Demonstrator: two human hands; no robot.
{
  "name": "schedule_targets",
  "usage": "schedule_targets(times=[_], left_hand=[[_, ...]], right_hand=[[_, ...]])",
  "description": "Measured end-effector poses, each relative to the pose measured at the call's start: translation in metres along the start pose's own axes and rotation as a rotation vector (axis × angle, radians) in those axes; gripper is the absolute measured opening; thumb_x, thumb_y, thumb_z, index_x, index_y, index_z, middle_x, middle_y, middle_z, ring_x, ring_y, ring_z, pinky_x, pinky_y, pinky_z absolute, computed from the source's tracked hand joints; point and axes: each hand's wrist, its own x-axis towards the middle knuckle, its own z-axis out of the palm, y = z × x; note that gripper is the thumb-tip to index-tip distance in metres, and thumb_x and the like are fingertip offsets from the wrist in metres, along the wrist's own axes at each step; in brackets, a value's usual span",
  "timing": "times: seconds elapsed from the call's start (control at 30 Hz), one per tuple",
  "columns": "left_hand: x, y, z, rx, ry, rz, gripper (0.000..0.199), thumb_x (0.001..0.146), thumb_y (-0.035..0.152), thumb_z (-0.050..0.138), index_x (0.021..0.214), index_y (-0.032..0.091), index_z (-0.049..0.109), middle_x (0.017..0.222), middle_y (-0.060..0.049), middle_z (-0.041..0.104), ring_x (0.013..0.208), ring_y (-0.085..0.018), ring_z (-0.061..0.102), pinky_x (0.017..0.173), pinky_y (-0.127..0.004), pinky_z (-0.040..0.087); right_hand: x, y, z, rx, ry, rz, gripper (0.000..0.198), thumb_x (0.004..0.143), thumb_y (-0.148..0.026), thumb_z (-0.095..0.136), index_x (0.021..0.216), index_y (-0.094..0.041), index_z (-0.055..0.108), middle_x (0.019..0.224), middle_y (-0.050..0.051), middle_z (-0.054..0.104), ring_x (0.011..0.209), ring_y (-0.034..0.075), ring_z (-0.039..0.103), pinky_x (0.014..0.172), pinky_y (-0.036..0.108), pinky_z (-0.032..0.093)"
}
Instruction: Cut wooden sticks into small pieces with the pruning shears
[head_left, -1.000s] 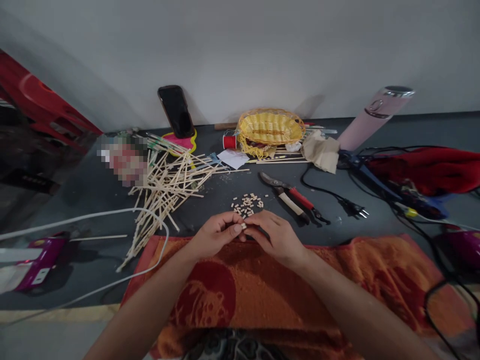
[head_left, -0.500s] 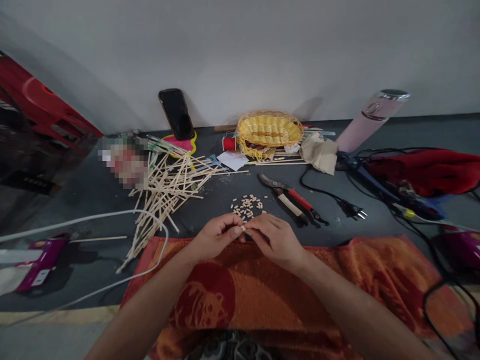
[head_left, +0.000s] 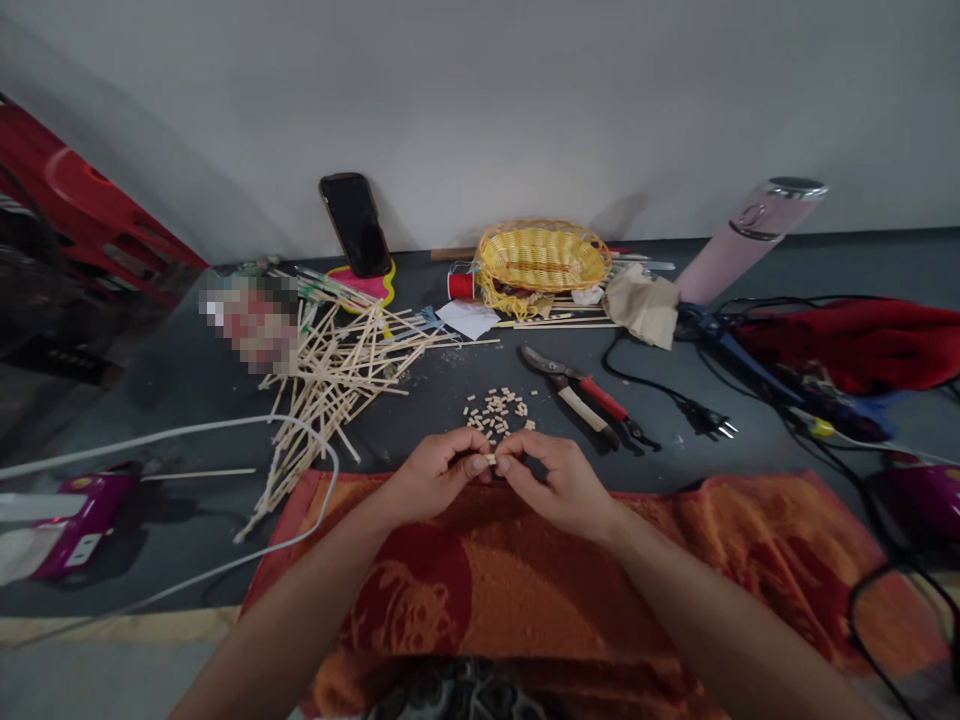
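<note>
My left hand (head_left: pixel 448 468) and my right hand (head_left: pixel 553 480) meet above the near edge of the table. Their thumbs and fingertips pinch one small piece of wooden stick (head_left: pixel 491 459) between them, the left at one end and the right at the other. Just beyond the fingers, several short cut stick pieces (head_left: pixel 496 405) lie loose on the dark table. A pair of pruning shears (head_left: pixel 574 392), with one red and one pale handle, rests to their right. Left of my hands is a pile of long thin wooden sticks (head_left: pixel 341 375).
An orange towel (head_left: pixel 540 590) lies under my forearms. Behind stand a yellow woven basket (head_left: pixel 546 258), a red thread spool (head_left: pixel 460 286), a phone (head_left: pixel 355 225) and a pink flask (head_left: pixel 750 240). A white cable (head_left: pixel 225 428) crosses at left; a black plug (head_left: pixel 705 418) lies at right.
The fingers of my right hand have shifted slightly, and more of the small stick piece shows between my fingertips. The whole view has moved a little; the other things stay in place.
</note>
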Motion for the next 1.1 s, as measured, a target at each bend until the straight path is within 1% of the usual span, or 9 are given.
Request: schedule_targets(times=[0.13,0.27,0.33,0.43,0.57,0.8,0.93,1.0,1.1], left_hand=[[0.0,0.0,0.0,-0.037,0.015,-0.004,0.024,0.094,0.035,0.045,0.084,0.016,0.057,0.077,-0.001,0.061,0.074,-0.013,0.056,0.073,-0.024,0.043],[0.0,-0.001,-0.001,-0.058,0.018,-0.022,0.025,0.094,0.037,0.045,0.085,0.016,0.057,0.076,-0.001,0.061,0.074,-0.013,0.056,0.073,-0.024,0.043],[0.001,-0.002,-0.001,-0.049,0.001,-0.04,0.026,0.094,0.038,0.045,0.085,0.016,0.057,0.075,-0.001,0.06,0.072,-0.013,0.055,0.071,-0.023,0.043],[0.001,-0.002,-0.001,-0.046,-0.009,-0.061,0.028,0.093,0.039,0.045,0.086,0.016,0.058,0.074,0.0,0.06,0.07,-0.012,0.055,0.069,-0.023,0.042],[0.001,-0.001,-0.001,-0.062,0.0,-0.081,0.029,0.093,0.041,0.046,0.086,0.016,0.059,0.074,-0.001,0.06,0.071,-0.013,0.055,0.069,-0.023,0.042],[0.001,-0.001,-0.002,-0.113,0.0,-0.076,0.027,0.093,0.039,0.047,0.09,0.015,0.06,0.077,-0.003,0.064,0.074,-0.013,0.058,0.072,-0.025,0.044],[0.001,-0.007,0.001,-0.28,0.012,-0.123,0.023,0.091,0.038,0.052,0.098,0.016,0.053,0.078,-0.003,0.066,0.075,-0.015,0.064,0.074,-0.027,0.047],[0.001,-0.008,0.002,-0.322,0.024,-0.136,0.023,0.09,0.038,0.054,0.097,0.017,0.051,0.078,-0.003,0.067,0.076,-0.015,0.066,0.074,-0.028,0.048],[0.001,-0.008,0.002,-0.289,0.04,-0.127,0.024,0.089,0.039,0.055,0.092,0.016,0.053,0.079,-0.004,0.068,0.076,-0.015,0.066,0.074,-0.028,0.049]], right_hand=[[0.001,0.002,-0.001,-0.028,-0.009,0.003,0.011,0.091,-0.019,0.048,0.087,-0.021,0.059,0.079,-0.001,0.063,0.071,0.01,0.056,0.068,0.022,0.045],[0.001,0.007,0.0,-0.079,0.042,-0.049,0.016,0.089,-0.023,0.054,0.103,-0.022,0.06,0.096,0.003,0.068,0.087,0.014,0.062,0.08,0.028,0.048],[0.0,0.01,0.002,-0.131,0.064,-0.089,0.018,0.088,-0.023,0.056,0.106,-0.023,0.06,0.099,0.004,0.069,0.09,0.015,0.063,0.082,0.029,0.049],[-0.001,0.014,0.005,-0.196,0.091,-0.109,0.011,0.089,-0.023,0.056,0.098,-0.022,0.063,0.091,0.002,0.07,0.085,0.015,0.064,0.079,0.028,0.048],[-0.001,0.016,0.008,-0.197,0.121,-0.092,0.005,0.089,-0.023,0.058,0.09,-0.021,0.062,0.083,0.0,0.068,0.076,0.012,0.063,0.072,0.024,0.047],[0.0,0.014,0.007,-0.186,0.115,-0.066,0.006,0.089,-0.021,0.056,0.089,-0.021,0.061,0.083,0.0,0.068,0.075,0.012,0.062,0.071,0.024,0.046],[0.0,0.014,0.007,-0.179,0.097,-0.034,0.007,0.09,-0.021,0.055,0.09,-0.022,0.062,0.084,0.0,0.068,0.075,0.012,0.062,0.072,0.025,0.046],[0.0,0.015,0.007,-0.177,0.097,-0.026,0.007,0.09,-0.022,0.055,0.09,-0.022,0.062,0.084,0.0,0.068,0.075,0.012,0.062,0.072,0.025,0.046],[0.001,0.015,0.007,-0.175,0.099,-0.024,0.008,0.09,-0.022,0.054,0.089,-0.022,0.062,0.084,0.0,0.068,0.075,0.012,0.062,0.071,0.025,0.046]])
